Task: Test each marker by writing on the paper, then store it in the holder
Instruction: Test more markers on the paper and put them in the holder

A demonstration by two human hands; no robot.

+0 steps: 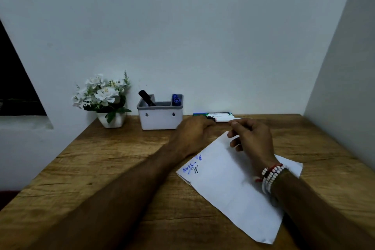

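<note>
1. Found a white-bodied marker with a black cap (222, 121) lying at the back of the brown wooden table (101, 158), just in front of a few more markers (213, 114) lined along the wall (green and blue trim, too blurred to count).
2. Saw the left hand (194, 130) at that marker's cap end, fingers hidden behind the back of the hand; could not tell whether it gripped.
3. Saw the right hand (251, 138) with fingers curled, thumb tip at the marker's other end; could not tell pinch from mere touch.
4. Noted red and white bead bracelets (272, 176) on the right wrist.
5. Noted a white sheet of paper (227, 184) lying askew under the right hand, with blue and black scribbles (192, 166) near its left corner.
6. Noted a white box holder with a grey rim (160, 122) against the wall, left of the markers: a black marker (146, 97) leaning in its left compartment, blue markers (176, 99) upright in its right.
7. Spotted a white pot of white flowers (105, 97) left of the holder.
</note>
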